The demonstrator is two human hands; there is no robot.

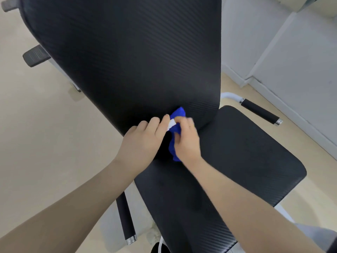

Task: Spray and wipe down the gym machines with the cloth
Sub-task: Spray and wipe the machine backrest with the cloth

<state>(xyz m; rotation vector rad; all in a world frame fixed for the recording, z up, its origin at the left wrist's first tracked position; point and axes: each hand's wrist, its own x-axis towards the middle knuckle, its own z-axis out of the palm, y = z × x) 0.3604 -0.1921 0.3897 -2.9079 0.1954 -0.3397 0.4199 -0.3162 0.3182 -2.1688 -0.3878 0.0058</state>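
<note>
A black padded gym bench fills the view, its long backrest pad (127, 57) tilted up and its seat pad (246, 154) lower right. At the seam between the two pads lies a bunched blue cloth (177, 114) with a white label. My right hand (187, 141) is closed on the cloth and looks blurred. My left hand (144, 141) rests on the backrest's lower edge beside it, fingertips touching the cloth's label. No spray bottle is in view.
Black foam handles stick out on both sides of the seat: one to the right (260, 111) on a white tube, one at lower left (125, 218). Black frame feet (35, 55) show upper left. Pale floor all round; white cabinets (295, 57) stand at the right.
</note>
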